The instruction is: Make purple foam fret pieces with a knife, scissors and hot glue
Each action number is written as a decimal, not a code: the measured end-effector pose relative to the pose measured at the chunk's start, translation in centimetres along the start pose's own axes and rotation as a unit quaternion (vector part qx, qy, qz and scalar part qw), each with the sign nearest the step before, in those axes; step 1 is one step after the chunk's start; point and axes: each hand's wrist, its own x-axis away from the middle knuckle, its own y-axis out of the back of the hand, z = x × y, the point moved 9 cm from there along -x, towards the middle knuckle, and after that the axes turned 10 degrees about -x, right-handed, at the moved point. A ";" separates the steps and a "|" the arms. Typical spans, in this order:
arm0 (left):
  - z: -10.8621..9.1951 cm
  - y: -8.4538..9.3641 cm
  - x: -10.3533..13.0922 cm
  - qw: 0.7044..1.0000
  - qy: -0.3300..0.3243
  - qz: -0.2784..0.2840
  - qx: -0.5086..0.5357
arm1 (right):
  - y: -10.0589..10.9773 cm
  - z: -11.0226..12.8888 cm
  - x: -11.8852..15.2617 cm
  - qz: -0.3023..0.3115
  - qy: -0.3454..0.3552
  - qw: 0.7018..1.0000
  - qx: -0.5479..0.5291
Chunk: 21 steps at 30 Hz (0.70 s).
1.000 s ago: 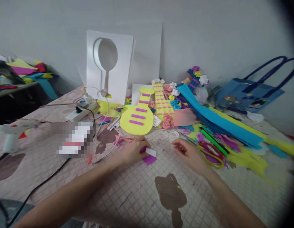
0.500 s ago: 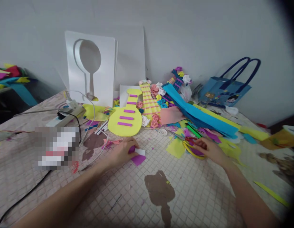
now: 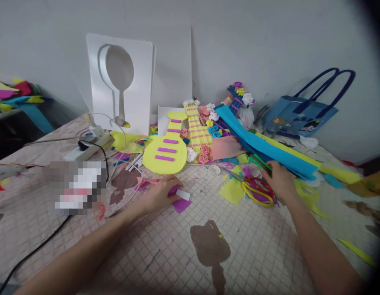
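My left hand [image 3: 162, 192] is closed on a piece of purple paper [image 3: 181, 206] and a small white strip [image 3: 183, 194], pressing them near the tabletop. Farther right, my right hand [image 3: 280, 182] has its fingers around the near end of a slim green tool [image 3: 262, 161]; its exact kind is unclear. Just left of that hand lie scissors with yellow handles [image 3: 247, 194] and others with red handles [image 3: 267, 184]. Beyond my left hand, a yellow guitar-shaped cutout [image 3: 149, 153] carries several purple bars.
Behind are a flower-trimmed paper guitar [image 3: 197, 125], blue crepe paper [image 3: 254, 141] and a white board with a guitar-shaped hole [image 3: 140, 86]. A power strip [image 3: 85, 150] with cables lies left; a blue bag [image 3: 288, 116] stands right. Yellow paper [image 3: 231, 191] lies between my hands.
My right hand has left the scissors' handles and moved up and right to the slim green tool. My left hand keeps the purple paper in place. The view has shifted slightly.
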 end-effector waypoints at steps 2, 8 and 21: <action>0.1 0.0 0.0 1.000 0.007 -0.003 0.002 | 1.8 1.1 0.5 -0.039 -0.034 0.997 -0.056; -0.1 0.8 -0.1 1.000 0.013 -0.007 0.013 | -2.2 8.1 3.0 0.127 -0.096 0.898 -0.410; -1.0 1.1 0.3 1.000 -0.012 -0.009 0.004 | -10.3 17.1 11.9 0.379 -0.193 0.597 -0.681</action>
